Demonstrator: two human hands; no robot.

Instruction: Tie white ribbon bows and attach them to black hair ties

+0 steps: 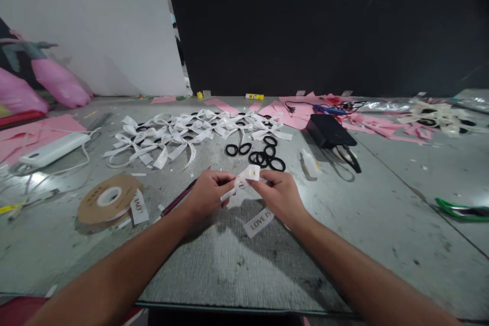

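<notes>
My left hand (208, 194) and my right hand (278, 194) are both pinched on a short piece of white printed ribbon (244, 179), held just above the grey table (237, 260). One end of the ribbon is folded over between my fingertips. A cut ribbon strip reading "LOVE IS" (259, 222) lies flat on the table under my right hand. A thin dark-red stick (179, 199) lies beside my left hand. Several black elastic hair ties (263, 155) sit just beyond my hands, and behind them a heap of finished white ribbon bows (183, 135).
A ribbon spool (109, 203) lies at left, a white power bank (53, 149) with a cable further left. A black box (328, 130) and scissors (346, 155) sit at right, green-handled scissors (460, 210) at the far right. Pink paper scraps (301, 112) cover the back.
</notes>
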